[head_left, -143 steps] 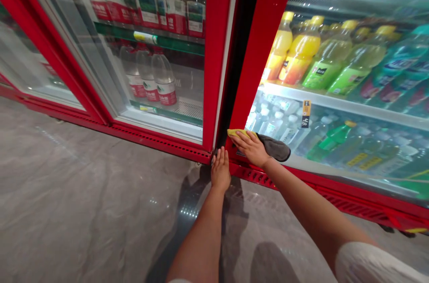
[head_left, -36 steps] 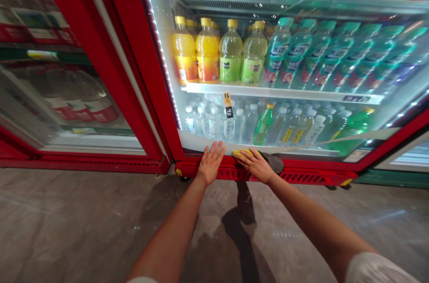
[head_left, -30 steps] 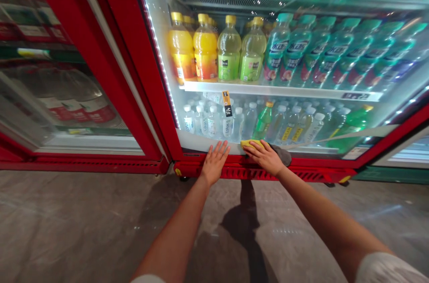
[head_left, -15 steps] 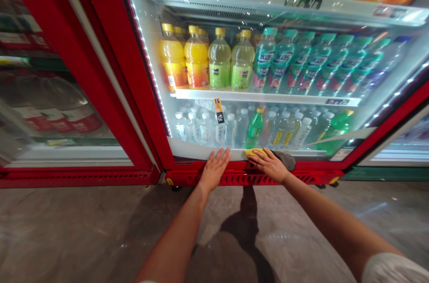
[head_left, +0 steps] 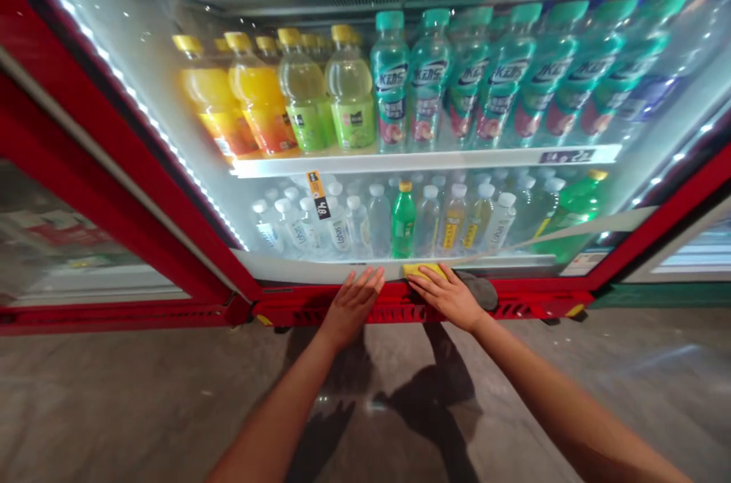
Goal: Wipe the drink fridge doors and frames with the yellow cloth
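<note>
Low on the glass door (head_left: 480, 171) of a red drinks cooler, my right hand (head_left: 448, 294) presses a cleaning cloth (head_left: 423, 270) against the pane with its fingers laid over it. The cloth shows yellow at the fingertips. A grey piece (head_left: 481, 289) sticks out behind that hand; whether it belongs to the cloth I cannot tell. To the left, my left hand (head_left: 351, 305) lies with fingers stretched out at the lower edge of the door, holding nothing. A pale strip (head_left: 582, 227) runs slanting across the lower right of the glass.
Behind the glass stand yellow juice bottles (head_left: 256, 106), teal-capped bottles (head_left: 437, 83) and, lower down, small water bottles (head_left: 357, 224) with a green bottle (head_left: 403, 222). A red vented base (head_left: 394, 311) sits above the grey floor (head_left: 142, 399). Another red cooler (head_left: 85, 186) adjoins on the left.
The view has come closer to the glass and tilted. My right hand and the cloth have shifted slightly left along the bottom edge; my left hand stays spread nearby.
</note>
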`<action>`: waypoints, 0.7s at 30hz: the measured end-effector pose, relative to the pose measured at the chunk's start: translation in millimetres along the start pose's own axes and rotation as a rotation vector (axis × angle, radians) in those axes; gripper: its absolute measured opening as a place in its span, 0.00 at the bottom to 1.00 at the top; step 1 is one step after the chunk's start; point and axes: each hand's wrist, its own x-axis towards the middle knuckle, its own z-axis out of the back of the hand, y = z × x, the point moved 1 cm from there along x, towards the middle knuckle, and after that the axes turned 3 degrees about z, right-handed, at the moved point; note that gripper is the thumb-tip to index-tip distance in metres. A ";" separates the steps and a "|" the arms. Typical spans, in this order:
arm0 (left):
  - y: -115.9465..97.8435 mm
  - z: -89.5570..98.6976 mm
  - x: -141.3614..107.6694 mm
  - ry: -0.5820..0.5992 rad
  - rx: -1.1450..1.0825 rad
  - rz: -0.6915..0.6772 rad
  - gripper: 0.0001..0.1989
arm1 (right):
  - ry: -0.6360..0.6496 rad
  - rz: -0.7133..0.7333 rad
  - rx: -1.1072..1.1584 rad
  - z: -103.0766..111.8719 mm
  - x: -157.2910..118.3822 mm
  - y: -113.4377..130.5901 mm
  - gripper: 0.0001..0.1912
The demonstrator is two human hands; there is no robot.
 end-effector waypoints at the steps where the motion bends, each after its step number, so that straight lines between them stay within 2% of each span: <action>1: -4.7 0.3 4.9 -0.005 0.006 -0.014 0.33 | -0.010 0.003 0.017 -3.0 -2.8 0.4 0.26; 4: -15.6 0.4 23.8 0.022 0.014 -0.100 0.33 | -0.056 -0.040 0.045 -7.4 -12.0 -4.6 0.26; 9: -21.8 4.1 62.1 0.130 -0.003 -0.238 0.32 | -0.187 -0.401 -0.011 -11.6 -48.5 -11.1 0.27; 11: -21.3 2.8 74.0 0.149 -0.023 -0.294 0.33 | -0.196 -0.395 -0.007 -16.6 -59.1 -9.8 0.25; 14: -18.4 -5.8 83.2 0.141 -0.021 -0.347 0.34 | -0.165 -0.232 0.042 -21.7 -66.8 -16.3 0.25; 16: -16.3 -14.3 83.7 0.123 -0.001 -0.353 0.35 | -0.177 -0.261 0.038 -21.2 -73.6 -26.2 0.29; 18: -15.5 -22.5 81.5 0.093 0.011 -0.343 0.36 | -0.250 -0.470 -0.001 -19.3 -83.6 -33.8 0.37; 21: -17.8 -31.3 78.8 0.023 0.001 -0.325 0.36 | -0.355 -0.808 -0.042 -19.1 -97.1 -32.5 0.49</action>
